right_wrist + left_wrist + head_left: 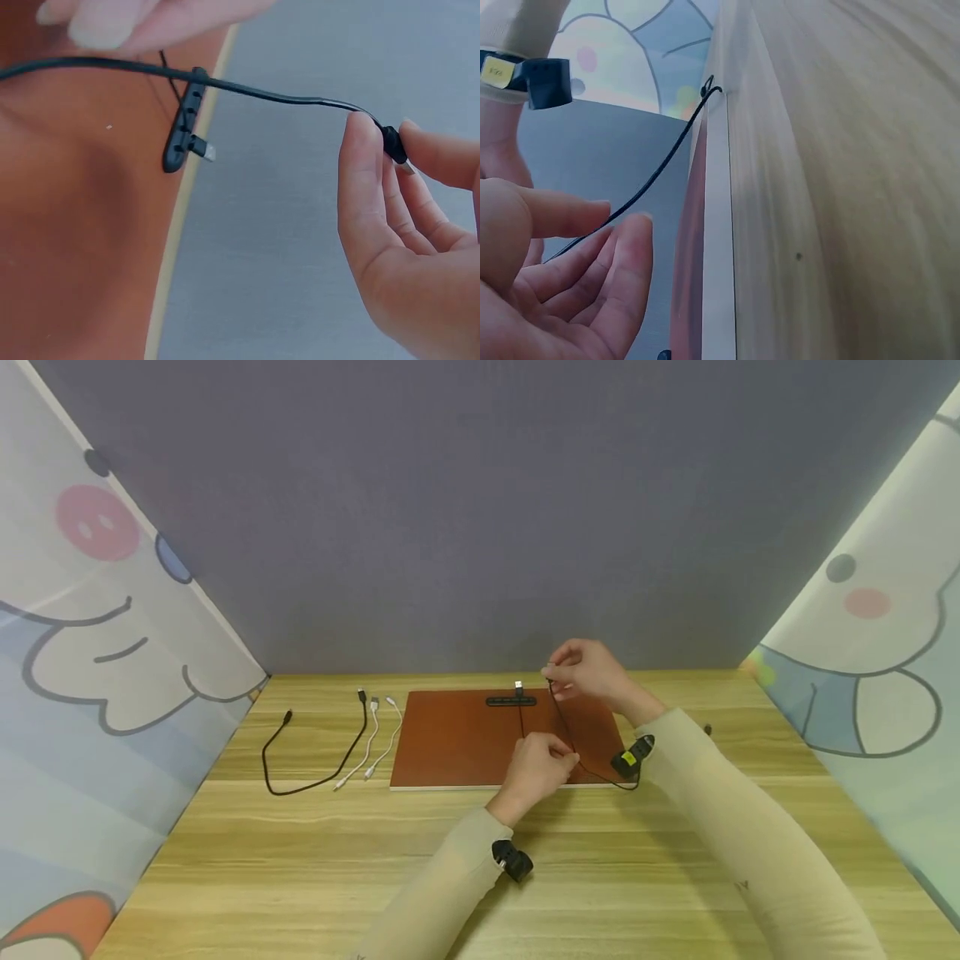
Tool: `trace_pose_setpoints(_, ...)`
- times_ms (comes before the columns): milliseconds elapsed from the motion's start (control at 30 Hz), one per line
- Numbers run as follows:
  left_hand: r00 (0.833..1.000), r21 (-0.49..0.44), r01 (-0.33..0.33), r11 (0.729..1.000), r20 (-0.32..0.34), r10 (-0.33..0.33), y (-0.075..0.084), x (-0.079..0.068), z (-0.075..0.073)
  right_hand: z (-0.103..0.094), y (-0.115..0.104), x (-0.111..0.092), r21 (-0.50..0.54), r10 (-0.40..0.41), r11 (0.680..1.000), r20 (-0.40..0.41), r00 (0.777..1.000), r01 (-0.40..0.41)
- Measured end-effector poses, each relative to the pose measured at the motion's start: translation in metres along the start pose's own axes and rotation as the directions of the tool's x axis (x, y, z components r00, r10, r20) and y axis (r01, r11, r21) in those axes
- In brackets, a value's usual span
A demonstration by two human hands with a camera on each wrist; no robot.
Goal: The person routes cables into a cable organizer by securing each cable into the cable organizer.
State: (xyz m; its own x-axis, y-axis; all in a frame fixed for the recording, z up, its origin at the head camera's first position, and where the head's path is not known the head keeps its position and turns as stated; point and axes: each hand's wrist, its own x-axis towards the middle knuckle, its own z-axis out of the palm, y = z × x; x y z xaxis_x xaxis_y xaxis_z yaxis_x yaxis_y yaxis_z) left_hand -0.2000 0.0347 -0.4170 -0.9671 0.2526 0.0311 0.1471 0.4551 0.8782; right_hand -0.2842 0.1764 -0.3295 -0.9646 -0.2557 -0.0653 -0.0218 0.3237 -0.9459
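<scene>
My right hand [588, 672] pinches the plug [392, 144] at one end of a thin black cable [262, 94], raised near the back edge of a brown board [450, 743]. Lower down, my left hand [536, 767] has the same cable [656, 176] running between its thumb and fingertips, above the board's front edge. A black cable holder [174, 146] with several slots lies along the board's back edge. Another black cable sits in one of its slots, and its metal-tipped USB plug [202, 148] sticks out past the back edge.
Left of the board, a black cable [300, 789] lies curved on the wooden table [300, 877], with two short white cables [367, 747] [390, 747] beside it. A small dark plug end [708, 729] lies at right. A grey wall [480, 527] stands behind.
</scene>
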Motion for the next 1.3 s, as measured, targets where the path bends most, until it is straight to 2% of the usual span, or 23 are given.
trace_pose_setpoints(267,0.999,-0.155,0.033,0.987,-0.006,-0.035,0.001,0.008,0.002,0.003,-0.011,0.005,0.018,-0.012,1.000,-0.017,1.000,0.012)
trace_pose_setpoints(433,0.997,-0.183,0.057,0.981,-0.035,-0.064,-0.005,0.009,-0.005,0.003,-0.014,0.010,0.017,-0.009,1.000,-0.034,0.999,0.009)
trace_pose_setpoints(633,0.996,-0.085,0.027,0.996,-0.083,-0.034,-0.013,0.006,-0.013,0.005,-0.013,0.017,0.013,-0.026,1.000,-0.070,0.997,0.027)
trace_pose_setpoints(833,0.993,0.035,0.015,0.999,-0.116,-0.011,-0.012,0.003,-0.015,0.008,-0.005,0.028,-0.028,-0.019,0.999,-0.127,0.992,0.015)
trace_pose_setpoints(1133,0.991,0.132,0.020,0.991,-0.132,-0.002,-0.011,-0.002,-0.015,0.018,0.006,0.043,-0.089,-0.002,0.996,-0.161,0.987,-0.012)
trace_pose_setpoints(1300,0.992,0.151,0.033,0.988,-0.122,-0.014,-0.011,0.000,-0.018,0.023,0.013,0.051,-0.137,-0.013,0.991,-0.156,0.988,-0.008)
